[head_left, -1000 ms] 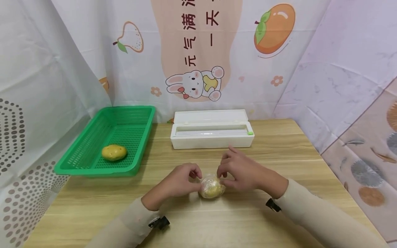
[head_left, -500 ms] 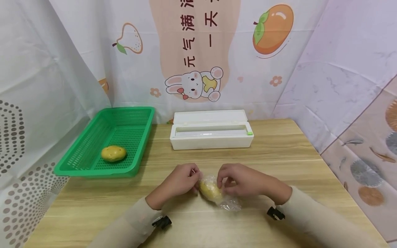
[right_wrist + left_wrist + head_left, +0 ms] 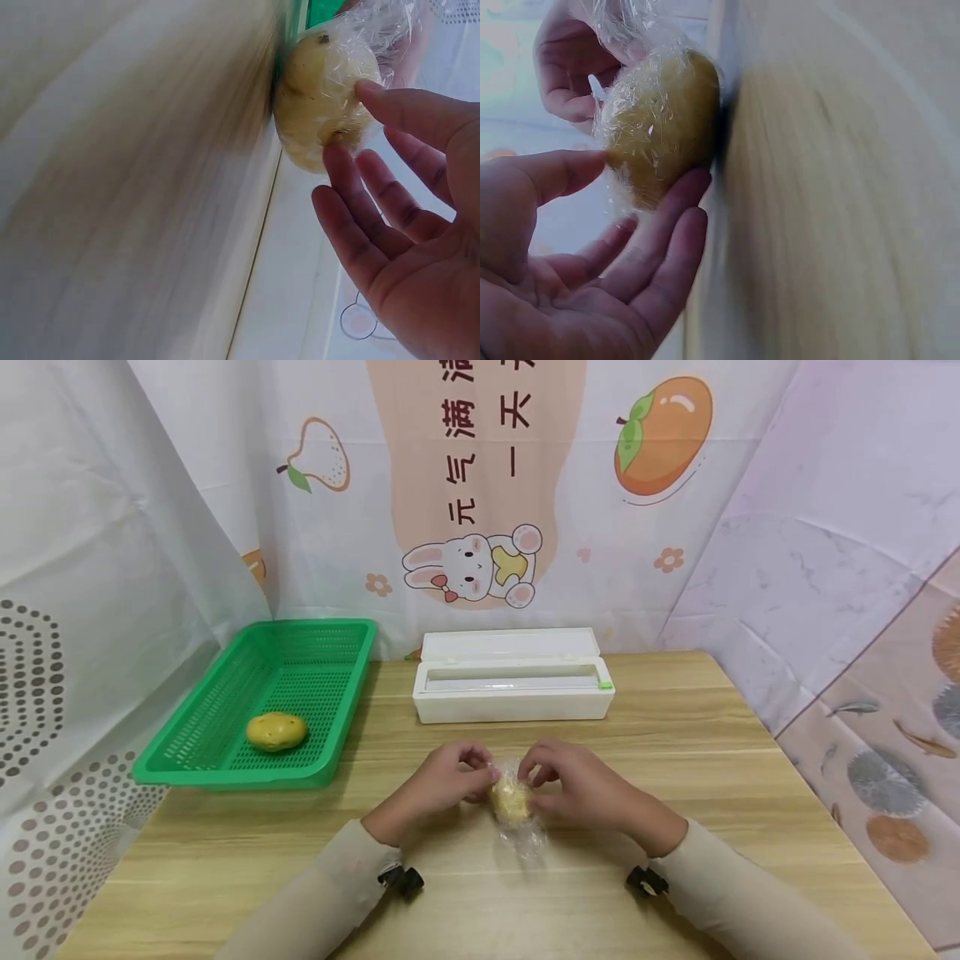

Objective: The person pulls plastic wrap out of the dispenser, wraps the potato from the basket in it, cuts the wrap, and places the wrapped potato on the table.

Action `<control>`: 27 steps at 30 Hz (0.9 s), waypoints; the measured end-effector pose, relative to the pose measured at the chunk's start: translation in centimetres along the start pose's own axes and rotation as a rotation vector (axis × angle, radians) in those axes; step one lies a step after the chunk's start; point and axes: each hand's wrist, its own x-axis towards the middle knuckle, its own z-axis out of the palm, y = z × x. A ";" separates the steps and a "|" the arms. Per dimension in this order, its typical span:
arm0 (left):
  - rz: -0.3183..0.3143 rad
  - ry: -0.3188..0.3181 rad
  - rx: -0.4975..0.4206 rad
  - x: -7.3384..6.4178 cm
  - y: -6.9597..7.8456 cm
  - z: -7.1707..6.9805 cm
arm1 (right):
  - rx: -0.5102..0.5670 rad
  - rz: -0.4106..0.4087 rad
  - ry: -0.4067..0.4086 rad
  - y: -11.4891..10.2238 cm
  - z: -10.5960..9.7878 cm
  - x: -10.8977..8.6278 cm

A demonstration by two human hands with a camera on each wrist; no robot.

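Note:
A yellow potato [image 3: 512,803] covered in crinkled cling film sits on the table between the two hands. Loose film [image 3: 522,842] sticks out from its near side. My left hand [image 3: 448,781] holds it from the left; in the left wrist view the thumb touches the wrapped potato [image 3: 667,120] on one side and fingertips lie along its lower end. From the other side my right hand [image 3: 577,785] pinches it, its thumb on the film and fingertips at the end of the potato [image 3: 307,105] in the right wrist view.
A green basket [image 3: 348,710] with one unwrapped potato [image 3: 276,732] stands at the left. Behind the hands is a white cling film box [image 3: 513,706], lid raised. A printed curtain [image 3: 600,568] hangs along the back edge of the wooden table [image 3: 675,735].
The wrapped potato has been turned, so its loose film now points toward the near edge instead of to the right. Both hands have shifted slightly and stay on it.

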 end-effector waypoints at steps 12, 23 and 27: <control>0.154 0.027 0.194 1.1 -0.4 -0.3 | -0.025 -0.008 0.004 1.5 -0.8 0.0; 0.346 -0.124 0.577 -0.8 0.3 -1.0 | -0.002 0.009 -0.023 1.9 -0.7 0.0; 0.343 -0.131 0.593 -0.9 0.1 -0.6 | 0.006 0.010 -0.036 1.7 -0.2 0.3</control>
